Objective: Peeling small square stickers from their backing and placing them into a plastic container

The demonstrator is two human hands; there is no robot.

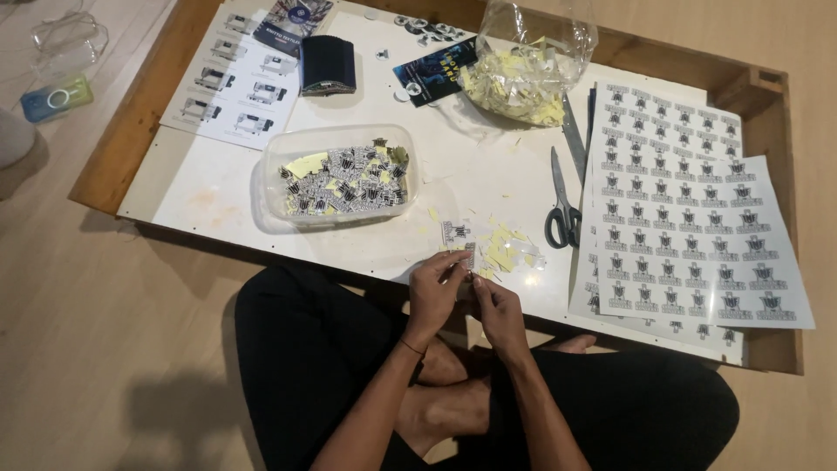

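Presently, I log both hands at six o'clock: left hand and right hand pinch one small sticker, apparently peeling; next calls for fingertip care. Twelve o'clock onward: one scrap pile, one scissors, one clear tub, one bag; sheets overlap, uncounted.

Bare forearms, a thin dark band on the left wrist, black trousers, bare feet.
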